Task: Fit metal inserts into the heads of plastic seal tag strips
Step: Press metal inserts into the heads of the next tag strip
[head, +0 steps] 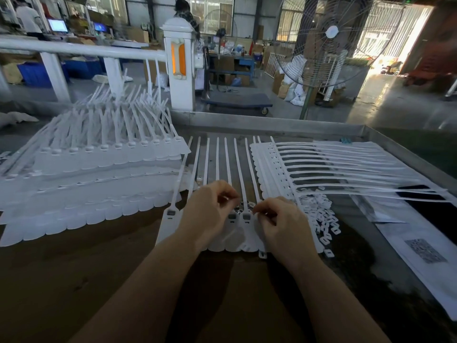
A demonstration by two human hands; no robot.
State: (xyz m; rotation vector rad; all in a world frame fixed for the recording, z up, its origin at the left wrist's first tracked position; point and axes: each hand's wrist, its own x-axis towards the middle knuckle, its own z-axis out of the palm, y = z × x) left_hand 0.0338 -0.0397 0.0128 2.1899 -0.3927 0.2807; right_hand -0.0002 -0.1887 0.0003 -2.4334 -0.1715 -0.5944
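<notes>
A joined row of white seal tag strips [237, 233] lies flat on the table before me, tails pointing away. Its heads show dark square sockets, such as one at the left end [171, 213]. My left hand [210, 214] hovers over the row's middle heads with fingers curled, pinching something small that I cannot make out. My right hand [279, 219] sits just to the right, fingertips pinched together beside a head [246, 216]. A heap of small metal inserts [319, 214] lies right of my right hand.
Stacked rows of white strips [99, 174] fill the left of the table, tails sticking up. Another strip row [321, 164] lies at right with tails fanned rightward over paper sheets [420, 246]. A raised metal rim [272, 122] bounds the far table edge. A standing fan [331, 33] is behind.
</notes>
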